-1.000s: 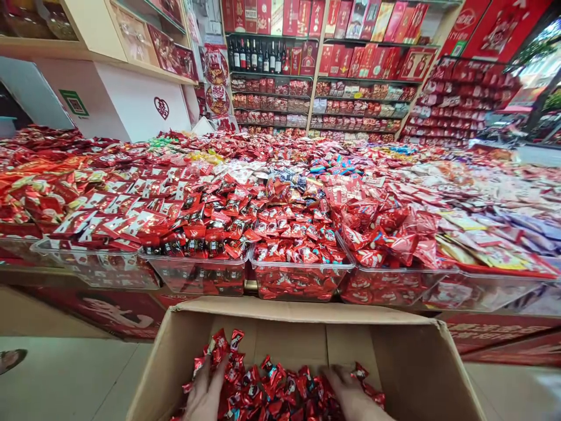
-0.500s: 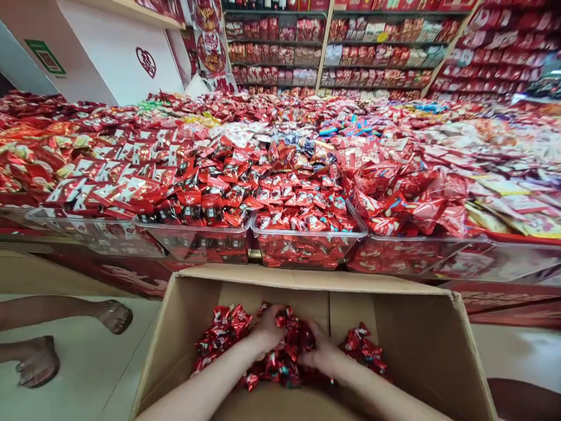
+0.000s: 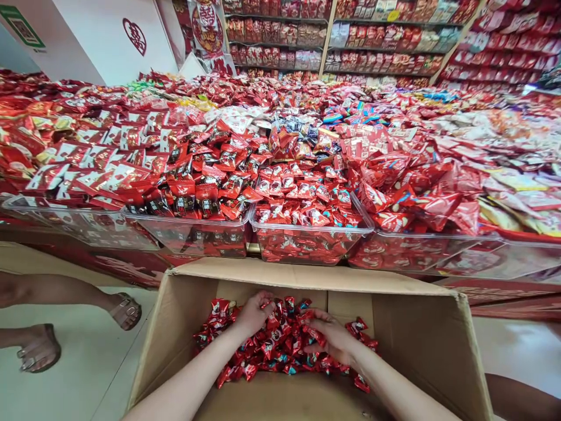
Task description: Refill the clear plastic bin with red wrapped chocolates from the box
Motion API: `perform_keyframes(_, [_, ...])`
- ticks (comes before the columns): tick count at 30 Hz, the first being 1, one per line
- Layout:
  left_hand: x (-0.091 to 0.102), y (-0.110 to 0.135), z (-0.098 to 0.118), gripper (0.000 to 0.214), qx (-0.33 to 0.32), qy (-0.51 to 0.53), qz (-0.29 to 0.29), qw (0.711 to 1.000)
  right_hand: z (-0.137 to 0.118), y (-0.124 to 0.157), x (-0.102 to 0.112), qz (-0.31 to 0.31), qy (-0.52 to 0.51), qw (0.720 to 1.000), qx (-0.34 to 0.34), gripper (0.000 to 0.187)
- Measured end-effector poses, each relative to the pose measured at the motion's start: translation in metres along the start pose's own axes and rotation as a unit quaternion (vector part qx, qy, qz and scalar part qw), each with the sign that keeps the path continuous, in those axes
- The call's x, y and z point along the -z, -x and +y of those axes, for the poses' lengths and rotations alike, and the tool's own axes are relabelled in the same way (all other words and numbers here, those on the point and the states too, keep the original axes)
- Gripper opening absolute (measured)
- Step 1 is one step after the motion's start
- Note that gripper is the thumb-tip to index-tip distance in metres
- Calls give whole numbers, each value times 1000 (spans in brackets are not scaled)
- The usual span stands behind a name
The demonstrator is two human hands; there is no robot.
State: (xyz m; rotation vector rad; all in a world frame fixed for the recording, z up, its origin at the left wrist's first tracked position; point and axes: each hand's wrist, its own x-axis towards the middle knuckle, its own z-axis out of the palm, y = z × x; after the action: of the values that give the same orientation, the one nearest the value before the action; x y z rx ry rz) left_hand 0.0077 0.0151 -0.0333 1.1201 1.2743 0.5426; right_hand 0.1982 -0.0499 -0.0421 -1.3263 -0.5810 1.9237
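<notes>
red candies (image 3: 280,345) between both cupped hands, left (image 3: 253,314), right (image 3: 333,338), grip perhaps loose

Shiny red candies (image 3: 280,345) with blue touches fill a plain brown cardboard box (image 3: 421,345).

Clear bins (image 3: 307,237) of wrapped sweets line the counter w/ more piles behind. Shelves (image 3: 385,35) of red boxes at back. Sandalled feet (image 3: 125,310) on floor, left.
</notes>
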Motion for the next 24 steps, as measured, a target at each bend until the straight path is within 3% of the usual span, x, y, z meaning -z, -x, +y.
perform_keyframes(4, [-8, 8, 7, 23, -25, -15, -41, 999, -13, 2, 1, -54, 137, 989, 21, 32])
perform_keyframes(7, [-12, 17, 16, 24, -34, -13, -73, 997, -25, 6, -7, -68, 264, 950, 151, 27])
perform_keyframes(10, [-16, 24, 23, 29, -4, 29, -145, 989, -31, 10, -17, -53, 300, 915, 266, 23])
perform_keyframes(12, [-17, 26, 25, 32, 19, 83, -167, 982, -31, 11, -21, -43, 282, 918, 275, 25])
perform_keyframes(15, [-18, 26, 27, 27, 17, 125, -133, 983, -25, 11, -22, -26, 230, 941, 248, 31])
perform_keyframes(17, [-18, 26, 28, 23, 17, 127, -120, 984, -21, 10, -22, -11, 211, 948, 239, 25])
perform_keyframes(20, [-19, 27, 31, 25, 27, 152, -132, 979, -22, 12, -24, 21, 238, 932, 272, 4])
perform_keyframes(24, [-20, 29, 32, 28, 21, 173, -125, 977, -31, 19, -29, 14, 312, 893, 324, 5])
